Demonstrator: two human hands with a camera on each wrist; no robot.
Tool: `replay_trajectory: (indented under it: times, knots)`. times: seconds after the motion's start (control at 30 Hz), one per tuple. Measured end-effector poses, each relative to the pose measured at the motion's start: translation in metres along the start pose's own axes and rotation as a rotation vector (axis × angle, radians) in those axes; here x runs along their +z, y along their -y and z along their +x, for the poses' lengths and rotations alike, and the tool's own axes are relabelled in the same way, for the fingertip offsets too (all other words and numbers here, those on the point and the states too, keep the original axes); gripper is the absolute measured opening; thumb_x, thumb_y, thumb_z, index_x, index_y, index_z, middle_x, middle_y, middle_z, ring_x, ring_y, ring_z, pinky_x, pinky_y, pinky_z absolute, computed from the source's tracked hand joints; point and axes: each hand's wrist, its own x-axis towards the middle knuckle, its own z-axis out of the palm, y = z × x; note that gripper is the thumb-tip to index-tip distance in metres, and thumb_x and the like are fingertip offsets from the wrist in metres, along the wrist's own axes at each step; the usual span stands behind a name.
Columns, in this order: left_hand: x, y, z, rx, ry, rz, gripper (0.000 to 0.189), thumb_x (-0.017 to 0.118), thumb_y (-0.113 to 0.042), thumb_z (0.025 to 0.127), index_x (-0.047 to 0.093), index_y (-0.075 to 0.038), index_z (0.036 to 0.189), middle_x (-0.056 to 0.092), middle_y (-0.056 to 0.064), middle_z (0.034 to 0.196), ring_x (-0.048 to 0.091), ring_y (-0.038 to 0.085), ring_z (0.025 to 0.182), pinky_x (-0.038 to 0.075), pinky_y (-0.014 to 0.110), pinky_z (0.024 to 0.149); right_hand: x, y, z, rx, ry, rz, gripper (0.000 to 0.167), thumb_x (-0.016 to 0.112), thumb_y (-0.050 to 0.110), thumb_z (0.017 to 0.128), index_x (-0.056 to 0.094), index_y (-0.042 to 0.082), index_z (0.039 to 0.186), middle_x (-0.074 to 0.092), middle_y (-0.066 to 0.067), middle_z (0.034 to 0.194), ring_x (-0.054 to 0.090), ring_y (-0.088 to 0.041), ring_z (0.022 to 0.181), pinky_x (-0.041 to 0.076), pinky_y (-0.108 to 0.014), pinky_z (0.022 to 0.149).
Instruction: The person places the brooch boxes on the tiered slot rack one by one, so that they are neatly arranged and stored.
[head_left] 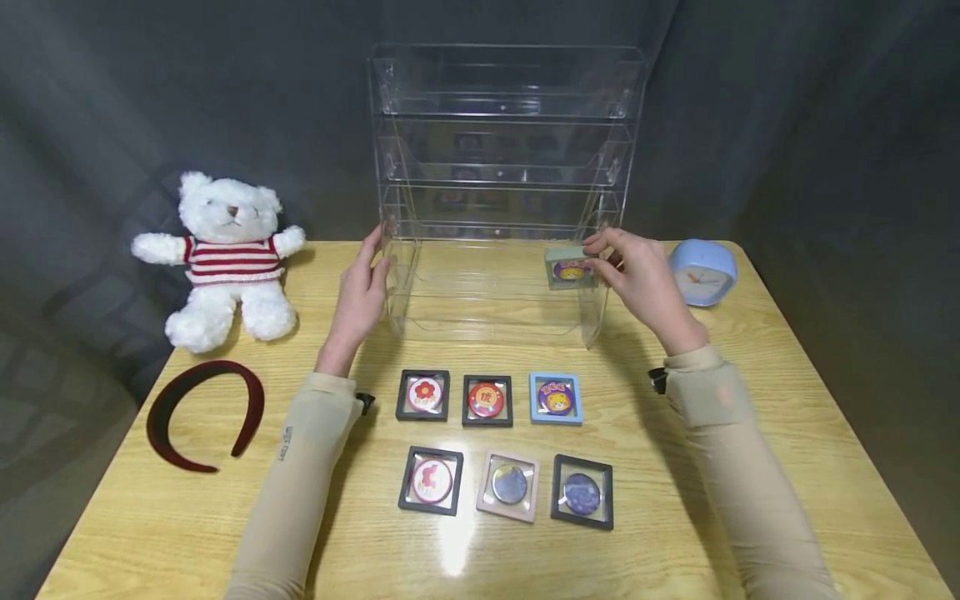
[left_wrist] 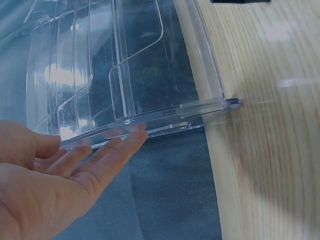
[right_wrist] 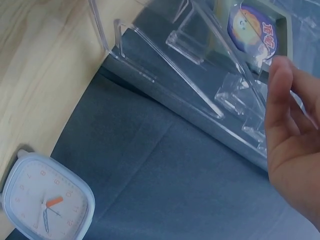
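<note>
My right hand (head_left: pixel 637 271) pinches a green square display frame (head_left: pixel 553 268) by its side edge, at the lower right of a clear acrylic tiered rack (head_left: pixel 502 175). In the right wrist view, the frame holds a round purple badge (right_wrist: pixel 249 37) with a yellow bear. The fingers of my left hand (head_left: pixel 362 296) rest fairly straight against the rack's left side panel; the left wrist view shows this hand (left_wrist: pixel 75 175) touching the panel's edge. On the table before the rack lie several framed badges, among them a blue frame (head_left: pixel 556 398) and a pink frame (head_left: pixel 508 486).
At left, a white teddy bear (head_left: pixel 232 262) in a striped sweater sits behind a dark red headband (head_left: pixel 251 396). A blue clock (head_left: pixel 702 273) stands just right of my right hand. A dark curtain (head_left: pixel 817 125) hangs behind the wooden table (head_left: pixel 780 400).
</note>
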Motion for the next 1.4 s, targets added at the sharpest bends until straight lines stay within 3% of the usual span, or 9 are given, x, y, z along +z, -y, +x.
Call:
replay_trajectory:
  times: [0.23,0.5,0.77,1.0,1.13,1.4]
  knots:
    - [0.0008,0.0005,-0.0009,-0.007,0.005,-0.003,0.054,0.041,-0.007,0.116,0.033,-0.009,0.169,0.043,0.023,0.165,0.058,0.043,0.136,0.053,0.055,0.102,0.0079,0.0004,-0.0001,-0.014,-0.008,-0.012,0.006,0.077,-0.006,0.095,0.074,-0.002,0.099,0.077,-0.019,0.116,0.061,-0.017,0.052,0.043,-0.015,0.05]
    - [0.0008,-0.0001,-0.0004,0.008,0.004,-0.004,0.054,0.041,-0.007,0.116,0.033,-0.008,0.169,0.042,0.022,0.165,0.058,0.044,0.136,0.053,0.055,0.1,0.0074,-0.0002,-0.0025,0.021,0.014,-0.053,0.008,0.077,0.001,0.098,0.075,0.001,0.106,0.076,-0.019,0.121,0.051,-0.004,0.045,0.039,-0.023,0.044]
    - [-0.0003,-0.0003,-0.0008,0.008,0.005,-0.017,0.054,0.041,-0.008,0.116,0.032,-0.008,0.169,0.042,0.023,0.165,0.057,0.044,0.137,0.052,0.055,0.105,0.0066,0.0012,-0.0024,0.069,0.074,-0.098,0.018,0.075,0.005,0.101,0.075,0.003,0.119,0.074,-0.016,0.087,0.062,-0.016,0.047,0.04,-0.034,0.044]
    - [-0.0006,0.0004,-0.0041,-0.016,0.014,-0.051,0.054,0.041,-0.009,0.116,0.031,-0.012,0.17,0.04,0.021,0.167,0.055,0.043,0.14,0.053,0.056,0.104,0.0066,0.0039,-0.0032,0.106,0.102,-0.053,0.019,0.072,0.001,0.102,0.073,0.001,0.121,0.075,-0.018,0.095,0.068,-0.022,0.055,0.041,-0.028,0.045]
    - [-0.0007,-0.0004,-0.0055,-0.026,0.019,-0.067,0.055,0.041,-0.01,0.116,0.031,-0.013,0.17,0.04,0.021,0.167,0.054,0.044,0.14,0.055,0.057,0.1,0.0064,0.0042,-0.0051,0.118,0.098,-0.015,0.019,0.071,-0.002,0.102,0.073,-0.001,0.121,0.076,-0.022,0.109,0.069,-0.024,0.058,0.042,-0.023,0.045]
    - [-0.0009,-0.001,-0.0031,-0.026,0.021,-0.053,0.054,0.04,-0.011,0.117,0.031,-0.013,0.17,0.04,0.021,0.167,0.055,0.043,0.139,0.055,0.055,0.095,0.0031,0.0044,-0.0079,0.094,0.076,-0.043,0.018,0.07,-0.003,0.103,0.073,0.0,0.12,0.075,-0.022,0.105,0.069,-0.023,0.058,0.044,-0.027,0.049]
